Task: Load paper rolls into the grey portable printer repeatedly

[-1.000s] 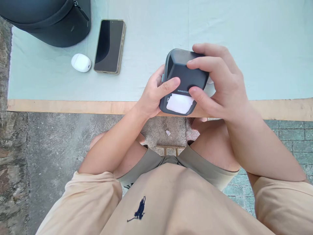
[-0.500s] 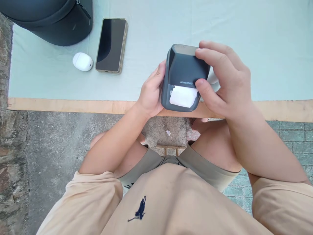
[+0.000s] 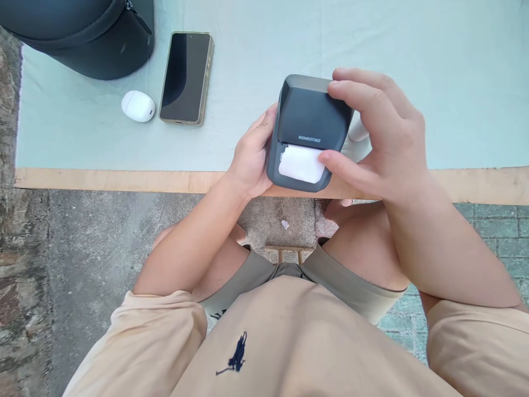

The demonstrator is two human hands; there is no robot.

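Observation:
A dark grey label printer [image 3: 316,113] marked NIIMBOT is held over the table's front edge. My left hand [image 3: 253,151] is closed around its left side, thumb along the edge and the other fingers mostly hidden beneath. From the front slot a white paper label [image 3: 301,164] sticks out, its left edge uneven. My right hand [image 3: 384,129] is at the printer's right side with fingers spread. Its fingertips touch the upper right corner and the thumb tip lies at the label's right edge. A white object [image 3: 357,131], partly hidden, shows between printer and right hand.
A phone [image 3: 185,77] lies left of the printer on the pale cloth [image 3: 463,82], beside a white earbud case [image 3: 138,106]. A black zipped case [image 3: 111,44] stands at the upper left. The wooden table edge [image 3: 103,179] runs in front of my body. A small white scrap [image 3: 285,224] lies on the floor.
The printer has shifted slightly left and tilted a little in my left hand. My right thumb has moved down and left, from the printer's right edge onto the label's edge.

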